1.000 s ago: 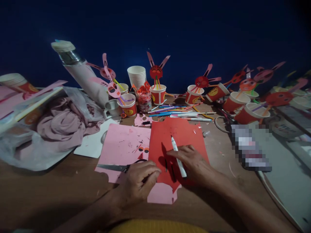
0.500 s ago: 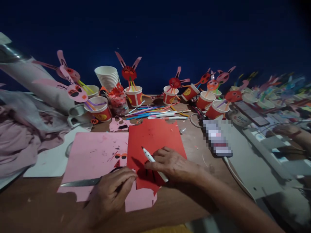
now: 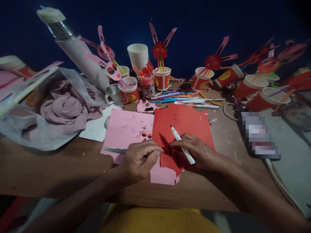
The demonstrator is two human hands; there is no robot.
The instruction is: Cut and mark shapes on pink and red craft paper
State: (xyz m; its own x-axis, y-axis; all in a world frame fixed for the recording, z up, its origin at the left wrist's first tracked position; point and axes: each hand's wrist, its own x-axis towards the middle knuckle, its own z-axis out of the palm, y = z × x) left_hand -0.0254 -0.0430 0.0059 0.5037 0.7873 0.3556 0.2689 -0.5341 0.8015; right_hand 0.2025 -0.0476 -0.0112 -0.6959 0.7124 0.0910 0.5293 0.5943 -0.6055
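White marker [image 3: 176, 136] poised above red paper [image 3: 184, 119], tip clear of the sheet

Pinched between the thumb and fingers of the right hand [image 3: 199, 150], the white marker slants over the near half of the red paper, its dark tip pointing away from the person and its back end toward them. Its shadow falls apart from the tip, so nothing is being drawn. Narrow dark shapes lie near the fingertips; whether they are inked or cut out is too dim to tell.

Curled loosely, the left hand [image 3: 139, 161] has thumb and forefinger almost meeting at the red paper's near left edge. I cannot tell whether they pinch anything. Scissors [image 3: 114, 150] show their blade beside its knuckles, on pink paper [image 3: 121, 123] that also bears black-and-orange paper eyes [image 3: 147, 135].

The step in hand looks like a pause in marking, pen at the ready. Any stroke would call for swinging the tip down to the paper, with the left hand flattened to steady the sheet and kept off the blade.
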